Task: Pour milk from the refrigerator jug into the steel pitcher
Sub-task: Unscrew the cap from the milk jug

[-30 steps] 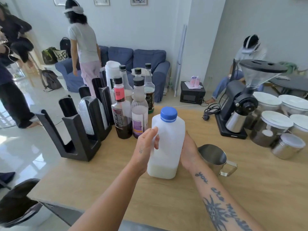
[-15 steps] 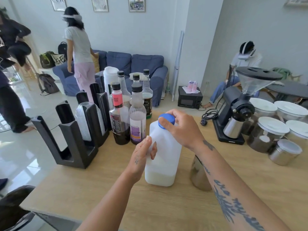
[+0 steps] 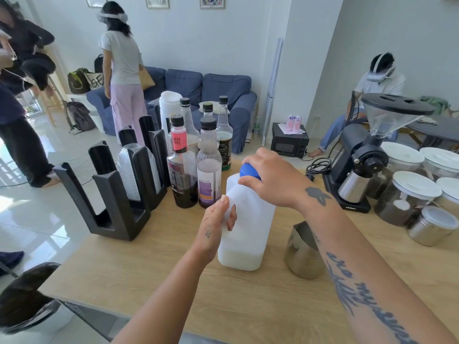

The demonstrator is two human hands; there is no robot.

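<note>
Several syrup bottles (image 3: 196, 167) crowd behind the capped jug (image 3: 246, 232), pitcher (image 3: 301, 252) beside.

Left hand (image 3: 215, 227): forearm extended forward, palm inward, fingers (image 3: 231, 216) wrapped around the jug (image 3: 248, 234) side. Right hand (image 3: 270, 178): tattooed forearm raised, wrist bent, fingers closed over the cap (image 3: 249, 171) from above.

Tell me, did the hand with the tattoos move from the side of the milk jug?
Yes. The right hand went up from the milk jug side to grip its blue cap.
</note>
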